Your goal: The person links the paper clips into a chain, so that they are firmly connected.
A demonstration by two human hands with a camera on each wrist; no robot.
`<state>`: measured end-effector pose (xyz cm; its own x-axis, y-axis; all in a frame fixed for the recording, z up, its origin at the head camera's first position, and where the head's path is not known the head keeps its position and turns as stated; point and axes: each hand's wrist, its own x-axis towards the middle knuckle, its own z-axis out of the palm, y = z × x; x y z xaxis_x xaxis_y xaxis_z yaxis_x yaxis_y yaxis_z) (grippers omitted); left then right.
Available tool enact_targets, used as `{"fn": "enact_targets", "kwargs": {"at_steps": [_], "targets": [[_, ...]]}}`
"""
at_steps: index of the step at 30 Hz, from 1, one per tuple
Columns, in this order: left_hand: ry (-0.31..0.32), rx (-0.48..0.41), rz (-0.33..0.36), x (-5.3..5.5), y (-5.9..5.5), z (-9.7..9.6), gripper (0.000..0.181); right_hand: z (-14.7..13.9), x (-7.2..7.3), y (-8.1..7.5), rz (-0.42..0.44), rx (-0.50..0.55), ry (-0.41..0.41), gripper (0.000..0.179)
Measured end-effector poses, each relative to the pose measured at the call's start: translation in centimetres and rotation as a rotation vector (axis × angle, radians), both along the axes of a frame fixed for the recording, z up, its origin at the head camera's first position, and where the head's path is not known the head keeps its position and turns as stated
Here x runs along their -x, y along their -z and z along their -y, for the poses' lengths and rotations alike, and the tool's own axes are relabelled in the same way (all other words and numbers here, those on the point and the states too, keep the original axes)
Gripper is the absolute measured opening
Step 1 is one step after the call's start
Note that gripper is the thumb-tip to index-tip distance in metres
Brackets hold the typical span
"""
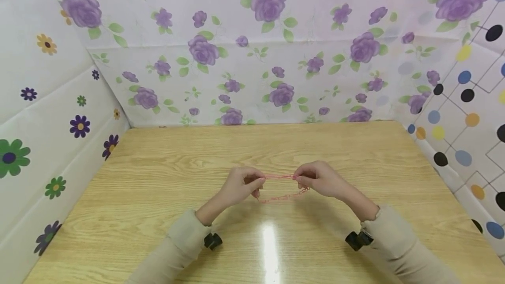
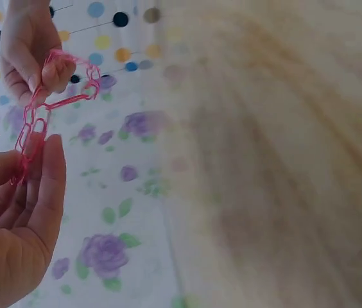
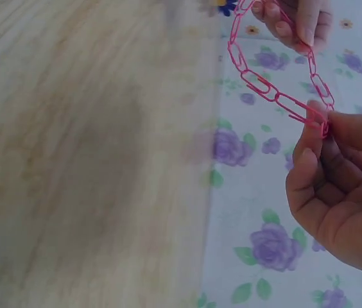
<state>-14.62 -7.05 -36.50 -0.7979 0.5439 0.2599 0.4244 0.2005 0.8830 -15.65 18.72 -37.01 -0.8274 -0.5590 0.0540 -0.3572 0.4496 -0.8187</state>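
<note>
A chain of linked pink paper clips (image 3: 258, 83) hangs between both hands above the wooden table. My left hand (image 1: 241, 185) pinches it between thumb and fingers on the left. On the right, my right hand (image 1: 320, 179) pinches it between thumb and forefinger. One stretch runs nearly straight from hand to hand, while another sags below it, so the chain makes a loop. In the right wrist view single clips show clearly, several of them on the sagging side. The clips right under the fingertips are partly hidden.
The wooden table (image 1: 165, 157) spreads under both hands, with a bright glare streak near its front. A cloth with purple flowers (image 1: 268, 73) stands behind it. Cloth with coloured flowers (image 1: 43, 113) walls the left side, dotted cloth (image 1: 469, 139) the right.
</note>
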Motion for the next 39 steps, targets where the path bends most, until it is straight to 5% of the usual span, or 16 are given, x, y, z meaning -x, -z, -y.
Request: {"fn": "enact_targets", "kwargs": {"at_steps": [3, 8, 17, 25, 32, 39], "targets": [[-0.008, 0.028, 0.114, 0.5, 0.6, -0.3, 0.011, 0.0, 0.4, 0.9, 0.011, -0.002, 0.038, 0.015], [-0.045, 0.059, 0.162, 1.9, 1.8, -0.6, 0.012, 0.5, 1.6, 2.3, 0.008, -0.021, 0.076, 0.017], [-0.048, 0.134, 0.280, 6.3, 6.1, -1.3, 0.020, 1.2, 4.3, 4.4, 0.016, -0.116, 0.140, 0.012], [-0.149, 0.286, 0.228, 7.8, 6.2, -2.2, 0.016, 1.6, 6.0, 5.1, -0.053, -0.215, 0.214, 0.015], [-0.191, 0.440, 0.188, 8.9, 5.8, -3.2, 0.016, 2.0, 6.8, 4.9, -0.004, -0.260, 0.307, 0.015], [-0.217, 0.612, 0.057, 9.9, 5.5, -3.7, 0.012, 1.6, 7.6, 6.2, -0.107, -0.342, 0.313, 0.015]]}}
